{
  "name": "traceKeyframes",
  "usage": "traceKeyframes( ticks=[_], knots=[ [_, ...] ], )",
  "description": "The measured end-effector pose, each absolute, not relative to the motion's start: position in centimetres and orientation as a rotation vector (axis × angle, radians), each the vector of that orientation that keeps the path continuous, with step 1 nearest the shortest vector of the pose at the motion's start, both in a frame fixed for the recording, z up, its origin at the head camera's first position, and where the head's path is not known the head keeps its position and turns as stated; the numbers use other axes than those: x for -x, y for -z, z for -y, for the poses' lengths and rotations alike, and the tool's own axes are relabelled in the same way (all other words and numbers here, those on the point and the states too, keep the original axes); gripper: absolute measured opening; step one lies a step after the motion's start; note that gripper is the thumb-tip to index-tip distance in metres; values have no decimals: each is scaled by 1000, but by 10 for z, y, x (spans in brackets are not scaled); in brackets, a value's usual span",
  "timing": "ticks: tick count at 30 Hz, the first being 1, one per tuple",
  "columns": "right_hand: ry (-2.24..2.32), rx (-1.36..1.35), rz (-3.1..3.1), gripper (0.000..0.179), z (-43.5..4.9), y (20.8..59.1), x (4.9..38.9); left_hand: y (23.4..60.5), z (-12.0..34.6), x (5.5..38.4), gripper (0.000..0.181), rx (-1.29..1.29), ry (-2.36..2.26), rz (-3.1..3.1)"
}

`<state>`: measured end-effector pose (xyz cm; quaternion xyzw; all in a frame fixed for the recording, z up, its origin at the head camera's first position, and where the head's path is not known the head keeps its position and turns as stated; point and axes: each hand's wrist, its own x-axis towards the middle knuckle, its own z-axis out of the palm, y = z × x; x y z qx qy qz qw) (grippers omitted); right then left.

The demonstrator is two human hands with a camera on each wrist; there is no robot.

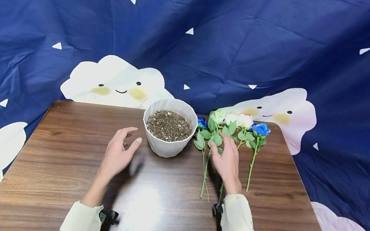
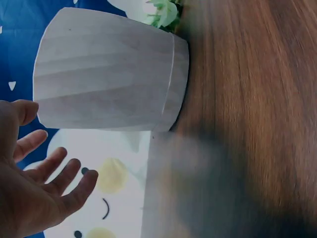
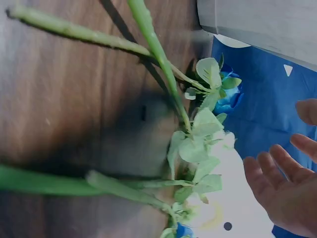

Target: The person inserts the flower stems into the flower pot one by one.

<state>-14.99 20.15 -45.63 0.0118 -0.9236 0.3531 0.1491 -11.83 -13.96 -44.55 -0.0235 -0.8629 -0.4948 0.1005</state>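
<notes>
A white ribbed flowerpot (image 1: 167, 148) filled with dark soil (image 1: 169, 126) stands near the back of the table. Just left of it, my left hand (image 1: 119, 153) hovers with fingers loosely spread, apart from the pot and holding nothing. To the pot's right lie several artificial flowers with green stems: blue roses (image 1: 260, 129) and white ones (image 1: 245, 121) with leaves. My right hand (image 1: 227, 160) is held over their stems, and the right wrist view shows its fingers (image 3: 270, 168) relaxed with nothing in them. Part of the flowers is hidden beneath that hand.
The brown wooden table (image 1: 54, 169) carries the pot and flowers. Behind it hangs a dark blue cloth (image 1: 192, 44) printed with smiling clouds and small white triangles. A dark wrist strap (image 1: 108, 216) sits at the left cuff.
</notes>
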Motion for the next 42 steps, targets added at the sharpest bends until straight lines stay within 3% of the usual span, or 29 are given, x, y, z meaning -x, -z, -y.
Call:
traceKeyframes(
  ticks=[10, 23, 42],
  knots=[
    [-1205, 78, 2660, 48, -210, 463, 155, 443, 133, 129, 37, -19, 1724, 2413],
    [-1419, 241, 2748, 50, -218, 477, 152, 447, 125, 141, 47, -98, 2218, 2110],
    [-2016, 460, 2549, 45, -216, 498, 150, 442, 118, 167, 46, -265, 2438, 1898]
  ],
)
